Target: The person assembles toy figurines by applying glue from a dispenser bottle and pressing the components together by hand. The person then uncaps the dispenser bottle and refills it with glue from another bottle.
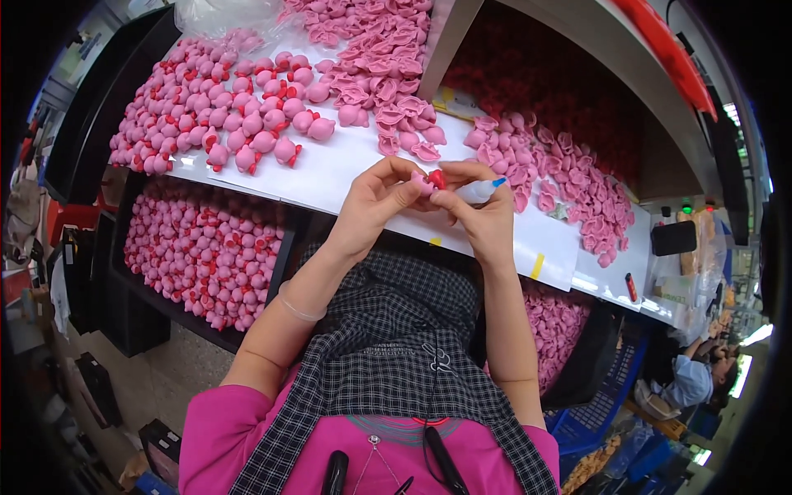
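Over the front of the white worktable (330,183), my left hand (375,205) pinches a small pink plastic piece (423,185). A glossy red piece (437,177) sits against it, at the fingertips of my right hand (487,223). That hand also keeps a small whitish bottle with a blue tip (481,190) between its fingers. Whether the red and pink pieces are joined cannot be seen. Just beyond my hands lie loose pink half shells (425,151).
Round pink pieces with red parts (247,124) are heaped at the left. More shells (569,173) are piled at the right, beside a red marker (631,287). Full bins (202,256) stand below the table edge. Another person (697,379) sits far right.
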`<action>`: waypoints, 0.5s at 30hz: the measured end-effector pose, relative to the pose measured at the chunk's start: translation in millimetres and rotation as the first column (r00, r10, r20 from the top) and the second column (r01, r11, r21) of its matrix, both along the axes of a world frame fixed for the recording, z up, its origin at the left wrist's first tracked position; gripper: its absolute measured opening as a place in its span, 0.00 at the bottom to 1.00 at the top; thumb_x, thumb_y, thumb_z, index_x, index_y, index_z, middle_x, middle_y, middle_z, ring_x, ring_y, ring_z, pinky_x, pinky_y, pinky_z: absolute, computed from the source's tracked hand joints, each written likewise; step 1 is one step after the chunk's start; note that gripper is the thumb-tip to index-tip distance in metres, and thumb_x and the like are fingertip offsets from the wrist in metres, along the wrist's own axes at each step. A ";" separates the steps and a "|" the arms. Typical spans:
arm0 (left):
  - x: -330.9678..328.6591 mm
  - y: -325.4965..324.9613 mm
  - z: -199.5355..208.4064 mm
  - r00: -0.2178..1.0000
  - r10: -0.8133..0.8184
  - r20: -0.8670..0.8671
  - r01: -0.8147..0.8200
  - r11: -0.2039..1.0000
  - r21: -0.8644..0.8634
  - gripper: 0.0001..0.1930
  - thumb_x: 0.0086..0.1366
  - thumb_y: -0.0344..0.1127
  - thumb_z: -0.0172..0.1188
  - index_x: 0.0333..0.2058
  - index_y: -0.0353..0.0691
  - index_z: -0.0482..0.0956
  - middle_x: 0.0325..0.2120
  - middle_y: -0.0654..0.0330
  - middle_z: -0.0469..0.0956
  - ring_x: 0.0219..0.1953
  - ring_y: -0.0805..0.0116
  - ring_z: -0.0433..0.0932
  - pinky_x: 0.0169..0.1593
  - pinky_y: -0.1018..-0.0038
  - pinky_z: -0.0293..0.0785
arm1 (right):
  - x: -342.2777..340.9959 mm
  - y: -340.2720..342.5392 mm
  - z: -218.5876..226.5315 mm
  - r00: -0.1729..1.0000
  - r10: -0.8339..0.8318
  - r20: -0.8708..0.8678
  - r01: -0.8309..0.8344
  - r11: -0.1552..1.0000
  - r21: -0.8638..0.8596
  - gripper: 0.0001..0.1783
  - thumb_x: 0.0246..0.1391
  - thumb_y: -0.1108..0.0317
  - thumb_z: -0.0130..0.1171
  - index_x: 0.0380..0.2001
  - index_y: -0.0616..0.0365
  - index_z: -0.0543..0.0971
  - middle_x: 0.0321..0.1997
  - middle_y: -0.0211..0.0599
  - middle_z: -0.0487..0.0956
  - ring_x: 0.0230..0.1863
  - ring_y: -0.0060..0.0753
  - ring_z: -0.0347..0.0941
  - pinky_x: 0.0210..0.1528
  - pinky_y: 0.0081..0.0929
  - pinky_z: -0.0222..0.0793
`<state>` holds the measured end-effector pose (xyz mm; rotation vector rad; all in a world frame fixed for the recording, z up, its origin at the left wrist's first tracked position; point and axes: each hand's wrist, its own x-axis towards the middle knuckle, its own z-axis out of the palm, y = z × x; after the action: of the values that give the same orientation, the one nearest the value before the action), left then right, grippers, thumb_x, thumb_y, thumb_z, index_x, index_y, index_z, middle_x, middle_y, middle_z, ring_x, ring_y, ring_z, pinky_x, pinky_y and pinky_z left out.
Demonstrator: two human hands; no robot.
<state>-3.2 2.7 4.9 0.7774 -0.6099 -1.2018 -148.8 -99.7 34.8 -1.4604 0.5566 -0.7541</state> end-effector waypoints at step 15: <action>6.2 1.4 -1.7 0.988 0.007 0.157 -0.012 1.000 0.028 0.10 0.67 0.33 0.64 0.40 0.33 0.75 0.36 0.57 0.82 0.38 0.68 0.83 0.45 0.73 0.81 | -11.2 -12.2 19.6 0.987 0.014 -0.162 -0.120 0.737 -0.666 0.17 0.44 0.75 0.75 0.40 0.62 0.84 0.36 0.34 0.84 0.34 0.21 0.79 0.37 0.18 0.74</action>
<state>3.0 4.2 3.2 0.9041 -0.7191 -1.1495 -160.0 -111.8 54.5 -2.2219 0.3396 -0.8390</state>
